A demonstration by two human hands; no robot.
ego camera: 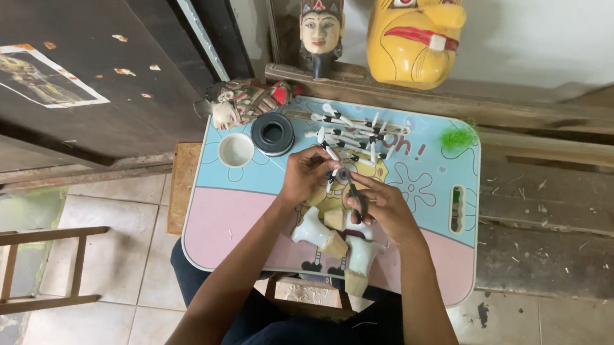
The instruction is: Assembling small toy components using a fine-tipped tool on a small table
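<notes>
A: Where is the work just now?

B: Over the middle of the desk (244, 226). The left hand (307, 174) pinches a small grey ring (342, 175) between its fingertips. The right hand (384, 208) is closed round a dark-handled tool (358, 201), pliers or snips, I cannot tell which, whose tip meets the ring.

A: So neither hand is free?

B: No. Both are curled narrow, each holding its own piece, and they touch at the ring.

A: How should it be done well?

B: I judge the forearms ought to rest on the desk edge so the tip stays steady. Keep the ring pinched by its rim, so the fingertips stay off the tip. Light pressure looks wiser than force, since the piece is small.

A: Anything near that could get in the way?

B: A heap of sticks (354, 134) with black joints lies just beyond the hands, a black roll (273, 133) and a white cup (236, 149) to the left. Pale carved pieces (330, 244) lie under the wrists. Elbows should stay tucked in.
</notes>
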